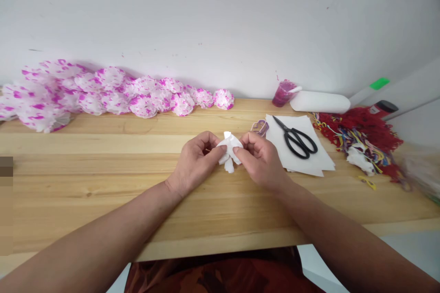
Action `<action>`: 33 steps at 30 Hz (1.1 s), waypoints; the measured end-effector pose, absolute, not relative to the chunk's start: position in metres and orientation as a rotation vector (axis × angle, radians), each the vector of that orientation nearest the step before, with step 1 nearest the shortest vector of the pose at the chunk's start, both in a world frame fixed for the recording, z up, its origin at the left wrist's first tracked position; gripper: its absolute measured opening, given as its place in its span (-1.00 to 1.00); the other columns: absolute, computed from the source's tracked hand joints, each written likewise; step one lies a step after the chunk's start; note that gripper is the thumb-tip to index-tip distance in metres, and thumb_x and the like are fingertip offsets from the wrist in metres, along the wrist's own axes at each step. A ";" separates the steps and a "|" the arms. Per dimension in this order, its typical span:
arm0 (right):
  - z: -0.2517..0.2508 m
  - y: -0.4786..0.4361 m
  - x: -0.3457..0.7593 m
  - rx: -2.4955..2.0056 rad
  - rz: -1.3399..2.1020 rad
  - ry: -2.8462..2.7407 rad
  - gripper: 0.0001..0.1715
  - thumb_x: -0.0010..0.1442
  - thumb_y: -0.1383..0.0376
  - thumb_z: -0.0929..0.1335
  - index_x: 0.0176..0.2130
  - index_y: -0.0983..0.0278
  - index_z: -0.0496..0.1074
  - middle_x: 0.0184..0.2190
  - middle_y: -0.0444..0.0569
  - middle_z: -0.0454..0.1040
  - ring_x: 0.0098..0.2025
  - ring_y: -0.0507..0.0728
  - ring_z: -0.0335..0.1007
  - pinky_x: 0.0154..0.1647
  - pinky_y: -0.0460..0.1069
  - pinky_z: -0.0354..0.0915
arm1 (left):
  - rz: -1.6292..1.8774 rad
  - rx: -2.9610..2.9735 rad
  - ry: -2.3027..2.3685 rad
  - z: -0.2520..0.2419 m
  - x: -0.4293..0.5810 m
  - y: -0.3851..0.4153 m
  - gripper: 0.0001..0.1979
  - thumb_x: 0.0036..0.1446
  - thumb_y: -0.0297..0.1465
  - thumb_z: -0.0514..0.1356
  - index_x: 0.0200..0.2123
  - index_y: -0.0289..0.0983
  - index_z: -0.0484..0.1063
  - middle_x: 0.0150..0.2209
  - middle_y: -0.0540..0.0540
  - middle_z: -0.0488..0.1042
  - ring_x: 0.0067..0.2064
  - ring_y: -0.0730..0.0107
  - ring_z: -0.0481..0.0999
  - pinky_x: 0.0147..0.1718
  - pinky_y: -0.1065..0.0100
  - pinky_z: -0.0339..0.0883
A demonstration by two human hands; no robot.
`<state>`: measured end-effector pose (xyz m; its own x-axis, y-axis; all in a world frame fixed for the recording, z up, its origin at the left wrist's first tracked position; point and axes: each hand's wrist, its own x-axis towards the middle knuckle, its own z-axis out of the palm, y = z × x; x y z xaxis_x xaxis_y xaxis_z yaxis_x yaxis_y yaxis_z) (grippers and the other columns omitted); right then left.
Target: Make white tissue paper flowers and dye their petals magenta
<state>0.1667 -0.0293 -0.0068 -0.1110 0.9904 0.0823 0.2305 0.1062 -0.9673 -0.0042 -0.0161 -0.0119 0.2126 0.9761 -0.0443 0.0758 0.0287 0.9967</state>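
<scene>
A small piece of folded white paper [229, 149] is held up over the middle of the wooden table [103, 183], its layers spreading out at top and bottom. My left hand [199, 160] pinches its left side between thumb and fingers. On the right side, my right hand [259, 158] grips it the same way, thumb on top. To the right lie black scissors [299, 142] on a stack of white paper sheets [312, 162]. Purple and white bands [260, 127] lie just behind my right hand.
White-and-magenta paper flowers [144, 96] line the wall at the back left. At the back right are a purple-stained cup [284, 93], a white bottle [319, 101], red netting [360, 123], a dark container [384, 107] and colourful strings [371, 149].
</scene>
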 end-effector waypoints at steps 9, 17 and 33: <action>-0.006 -0.031 0.167 -1.297 0.981 -1.544 -0.76 0.20 0.30 0.35 -0.45 0.22 0.21 -0.56 -0.23 0.21 -0.52 -0.01 0.15 -0.52 -0.07 0.11 | 0.987 1.344 1.102 -0.012 -0.003 -0.017 -0.80 0.12 -0.32 0.25 -0.42 -0.26 0.31 -0.49 0.06 0.37 -0.48 0.52 0.30 -0.52 0.48 0.18; -0.005 -0.031 0.166 -1.287 0.917 -1.596 -0.77 0.19 0.33 0.34 -0.44 0.21 0.20 -0.56 -0.23 0.21 -0.52 -0.01 0.13 -0.53 -0.07 0.11 | 1.017 1.409 1.089 -0.014 -0.002 -0.018 -0.82 0.13 -0.29 0.27 -0.34 -0.25 0.37 -0.43 0.05 0.38 -0.43 0.50 0.35 -0.46 0.47 0.25; -0.004 -0.032 0.163 -1.343 0.828 -1.633 -0.78 0.16 0.32 0.36 -0.46 0.22 0.22 -0.59 -0.24 0.24 -0.55 -0.02 0.13 -0.55 -0.08 0.10 | 1.025 1.485 1.171 -0.013 -0.001 -0.019 -0.84 0.12 -0.34 0.25 -0.42 -0.26 0.35 -0.48 0.04 0.41 -0.46 0.50 0.35 -0.51 0.48 0.23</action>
